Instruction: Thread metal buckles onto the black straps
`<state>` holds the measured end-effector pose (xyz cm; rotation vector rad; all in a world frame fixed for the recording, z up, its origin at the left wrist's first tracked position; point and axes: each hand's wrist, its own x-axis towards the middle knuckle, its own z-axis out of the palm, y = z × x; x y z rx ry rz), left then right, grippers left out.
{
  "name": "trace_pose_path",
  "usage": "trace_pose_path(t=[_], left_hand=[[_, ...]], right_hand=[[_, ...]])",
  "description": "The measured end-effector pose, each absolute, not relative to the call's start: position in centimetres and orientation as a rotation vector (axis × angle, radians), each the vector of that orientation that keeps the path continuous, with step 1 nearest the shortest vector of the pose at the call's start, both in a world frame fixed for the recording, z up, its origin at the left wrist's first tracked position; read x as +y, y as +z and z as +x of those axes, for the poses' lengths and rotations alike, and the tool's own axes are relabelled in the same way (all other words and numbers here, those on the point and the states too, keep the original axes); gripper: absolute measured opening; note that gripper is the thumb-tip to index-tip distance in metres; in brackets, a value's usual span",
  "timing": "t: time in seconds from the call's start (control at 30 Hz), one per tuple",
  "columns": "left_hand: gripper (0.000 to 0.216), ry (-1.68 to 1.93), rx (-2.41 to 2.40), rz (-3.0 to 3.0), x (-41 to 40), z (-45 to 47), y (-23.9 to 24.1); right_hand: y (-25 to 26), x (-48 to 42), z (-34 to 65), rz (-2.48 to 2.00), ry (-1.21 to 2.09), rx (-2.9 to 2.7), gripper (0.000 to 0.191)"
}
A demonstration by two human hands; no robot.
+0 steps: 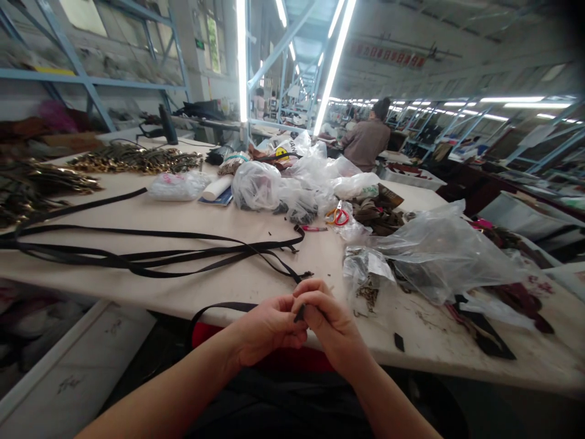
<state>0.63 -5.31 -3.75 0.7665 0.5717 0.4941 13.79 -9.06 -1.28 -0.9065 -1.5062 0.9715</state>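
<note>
At the table's front edge my left hand (pixel 269 326) and my right hand (pixel 329 323) meet, fingers pinched together. A small dark end of a black strap (pixel 228 305) pokes out between the fingertips; the strap runs from behind my left hand and droops over the edge. Most of what the fingers grip is covered by them. Just beyond my hands, more long black straps (pixel 183 230) lie across the table to the left, their ends near my fingers. To the right of my right hand is a small black piece (pixel 399 342).
Red-handled scissors (pixel 338 214) lie beside clear plastic bags (pixel 258 186). A bag of small metal parts (pixel 368 286) sits to the right. Brass-coloured hardware (pixel 137 157) is heaped at the left back. A person (pixel 368 140) is farther off, facing away.
</note>
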Motion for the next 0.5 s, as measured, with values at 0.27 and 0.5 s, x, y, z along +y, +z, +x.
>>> trace_pose_path(t=[0.27,0.5], left_hand=[[0.019,0.726,0.913,0.836,-5.6,1.7,-5.3],[0.02,0.744,0.883,0.814,-6.5,1.8,-4.7]], right_hand=[[2.7,-11.4,15.9,-1.118,0.473,-1.786,0.016],[-1.1,-10.3,15.3,-1.766,-0.263,-2.183,0.015]])
